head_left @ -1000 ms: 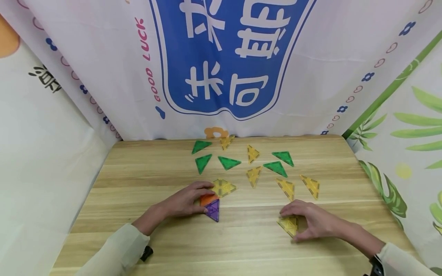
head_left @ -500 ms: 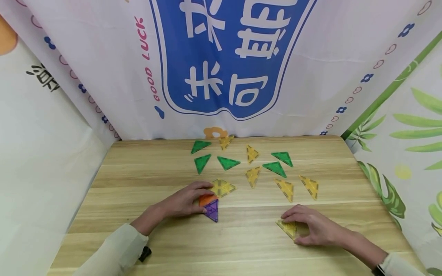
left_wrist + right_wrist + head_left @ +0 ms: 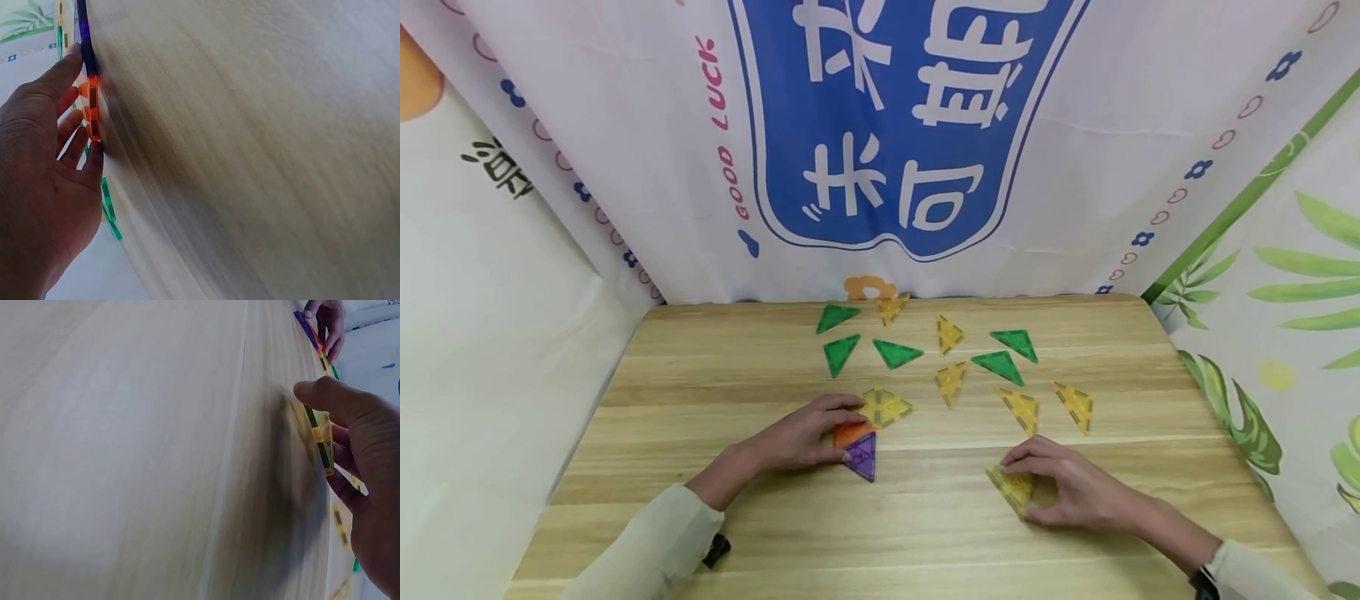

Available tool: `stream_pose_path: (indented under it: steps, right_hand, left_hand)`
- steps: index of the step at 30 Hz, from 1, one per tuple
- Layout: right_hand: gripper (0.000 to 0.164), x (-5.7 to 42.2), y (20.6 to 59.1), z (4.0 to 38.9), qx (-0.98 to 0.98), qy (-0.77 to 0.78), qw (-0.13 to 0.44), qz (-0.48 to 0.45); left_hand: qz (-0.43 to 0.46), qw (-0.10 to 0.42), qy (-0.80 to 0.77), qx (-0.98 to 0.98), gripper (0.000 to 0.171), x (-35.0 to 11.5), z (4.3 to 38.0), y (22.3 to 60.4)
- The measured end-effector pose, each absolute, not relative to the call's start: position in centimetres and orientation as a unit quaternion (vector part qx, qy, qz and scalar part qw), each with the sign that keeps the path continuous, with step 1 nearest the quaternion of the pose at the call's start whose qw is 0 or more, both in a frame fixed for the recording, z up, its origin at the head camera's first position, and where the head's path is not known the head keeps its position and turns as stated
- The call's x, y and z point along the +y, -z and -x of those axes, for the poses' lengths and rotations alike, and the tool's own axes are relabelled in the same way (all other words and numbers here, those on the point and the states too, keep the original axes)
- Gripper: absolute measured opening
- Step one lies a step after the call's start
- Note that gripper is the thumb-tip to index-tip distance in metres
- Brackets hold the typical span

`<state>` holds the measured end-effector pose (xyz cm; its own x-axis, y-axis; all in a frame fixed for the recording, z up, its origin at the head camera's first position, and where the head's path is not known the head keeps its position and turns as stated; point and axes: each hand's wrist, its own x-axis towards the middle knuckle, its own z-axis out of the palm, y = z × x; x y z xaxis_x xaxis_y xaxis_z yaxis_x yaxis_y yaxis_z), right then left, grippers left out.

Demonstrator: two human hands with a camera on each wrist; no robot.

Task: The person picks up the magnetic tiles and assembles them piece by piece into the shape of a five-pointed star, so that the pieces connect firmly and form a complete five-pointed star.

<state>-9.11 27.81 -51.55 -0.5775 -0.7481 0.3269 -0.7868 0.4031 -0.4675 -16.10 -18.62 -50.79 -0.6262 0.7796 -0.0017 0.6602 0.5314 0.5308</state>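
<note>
My left hand (image 3: 811, 433) holds the near-left side of a flat group of joined magnetic tiles. Its thumb is at the purple triangle tile (image 3: 862, 457), and its fingers reach over the orange tile (image 3: 852, 433), partly covering it, to the yellow tiles (image 3: 886, 408). In the left wrist view, thumb and fingertips of the left hand (image 3: 47, 144) meet the edges of the purple and orange pieces. My right hand (image 3: 1070, 487) pinches a yellow triangle magnetic tile (image 3: 1013, 490) between thumb and fingers. In the right wrist view this yellow tile (image 3: 319, 437) stands close over the table, its shadow beside it.
Loose triangle tiles lie farther back on the wooden table (image 3: 715, 358). Several are green, like the green tile (image 3: 898, 354), and several amber, like the amber tile (image 3: 1021, 410) just beyond my right hand. A printed cloth (image 3: 685, 167) hangs behind the table's far edge.
My right hand has moved left with the yellow triangle tile, after first shifting slightly toward me. My left hand and the joined tiles stay in place.
</note>
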Motion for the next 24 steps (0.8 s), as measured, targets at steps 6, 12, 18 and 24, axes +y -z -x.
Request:
stream_pose_path:
  steps: [6,12,18,24]
  right_hand:
    - [0.056,25.6,51.3,9.9,-0.838,-0.302,0.052,-0.451]
    - [0.056,23.6,51.7,10.7,-0.841,-0.316,0.056,-0.435]
    - [0.056,21.5,52.0,11.6,-0.852,-0.318,0.05,-0.413]
    - [0.053,19.5,52.4,12.4,-0.845,-0.333,0.051,-0.416]
  left_hand:
    - [-0.406,0.13,-0.242,0.872,0.054,-18.7,16.0,50.7]
    - [-0.4,0.14,-0.246,0.872,0.055,-18.5,15.9,50.5]
    - [-0.391,0.147,-0.244,0.875,0.055,-18.4,15.9,50.5]
    - [-0.389,0.146,-0.249,0.875,0.055,-18.4,15.8,50.6]
